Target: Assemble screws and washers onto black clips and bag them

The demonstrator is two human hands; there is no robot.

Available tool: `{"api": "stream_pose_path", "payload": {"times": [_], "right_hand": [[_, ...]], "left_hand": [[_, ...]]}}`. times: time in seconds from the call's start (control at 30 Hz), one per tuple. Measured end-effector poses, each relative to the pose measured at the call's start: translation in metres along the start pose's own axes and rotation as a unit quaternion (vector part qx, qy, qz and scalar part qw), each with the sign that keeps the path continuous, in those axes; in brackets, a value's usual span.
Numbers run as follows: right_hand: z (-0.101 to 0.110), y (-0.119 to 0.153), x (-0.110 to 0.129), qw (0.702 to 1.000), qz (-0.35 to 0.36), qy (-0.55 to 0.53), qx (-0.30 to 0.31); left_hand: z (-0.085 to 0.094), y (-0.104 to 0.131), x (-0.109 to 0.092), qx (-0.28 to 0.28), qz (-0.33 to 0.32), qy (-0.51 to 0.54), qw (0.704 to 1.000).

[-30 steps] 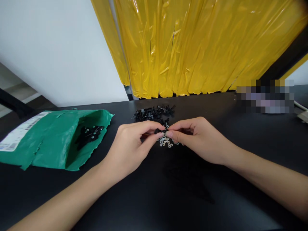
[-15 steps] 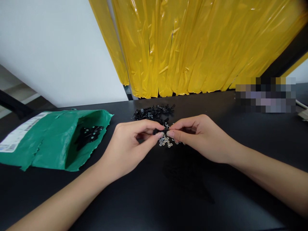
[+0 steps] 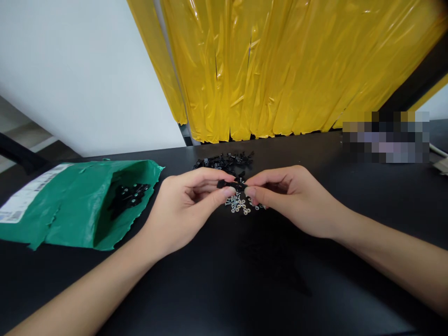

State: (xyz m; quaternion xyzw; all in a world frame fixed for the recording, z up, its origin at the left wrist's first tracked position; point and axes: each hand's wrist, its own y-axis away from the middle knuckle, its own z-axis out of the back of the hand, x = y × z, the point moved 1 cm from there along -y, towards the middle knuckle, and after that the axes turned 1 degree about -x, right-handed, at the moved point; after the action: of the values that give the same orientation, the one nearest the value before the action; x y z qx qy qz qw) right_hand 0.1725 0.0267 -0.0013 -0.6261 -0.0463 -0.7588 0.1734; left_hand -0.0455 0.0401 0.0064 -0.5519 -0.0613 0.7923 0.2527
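Between both hands is a small black part (image 3: 232,185), held above the dark table. My left hand (image 3: 191,205) pinches its left portion between thumb and fingers. The fingertips of my right hand (image 3: 290,198) grip its right end. Just beneath and behind the fingers lie small silver screws and washers (image 3: 241,205), partly covered by the hands. A heap of small black pieces (image 3: 227,161) sits farther back. Fine detail of the held part is too small to make out.
On the left, an open green bag (image 3: 73,205) with a white label lies on the black table (image 3: 210,289), black parts with shiny rings (image 3: 131,196) inside it. Yellow plastic strips (image 3: 273,70) hang behind the table. A blurred patch and a cable are at the right.
My left hand has shifted slightly left and its thumb has drawn back from the right thumb. More of the black part now shows between the fingertips.
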Motion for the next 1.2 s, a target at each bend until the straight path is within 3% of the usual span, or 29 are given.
{"api": "stream_pose_path", "payload": {"times": [0.27,0.57,0.67,0.9,1.2], "right_hand": [[0.002,-0.001,0.0,0.999,0.001,0.008,-0.035],[-0.012,0.007,0.004,0.992,0.08,0.078,-0.064],[-0.014,0.008,0.006,0.974,0.162,0.14,-0.076],[-0.012,0.011,0.003,0.916,0.318,0.227,-0.093],[-0.01,0.013,0.001,0.878,0.379,0.278,-0.094]], "left_hand": [[0.008,0.004,0.001,0.094,0.009,0.094,0.991],[-0.013,0.003,-0.002,-0.026,-0.024,0.016,0.999],[-0.012,0.005,-0.001,-0.024,-0.063,-0.033,0.997],[-0.001,0.002,-0.002,-0.005,-0.222,-0.099,0.97],[0.001,0.002,-0.003,0.015,-0.245,-0.091,0.965]]}}
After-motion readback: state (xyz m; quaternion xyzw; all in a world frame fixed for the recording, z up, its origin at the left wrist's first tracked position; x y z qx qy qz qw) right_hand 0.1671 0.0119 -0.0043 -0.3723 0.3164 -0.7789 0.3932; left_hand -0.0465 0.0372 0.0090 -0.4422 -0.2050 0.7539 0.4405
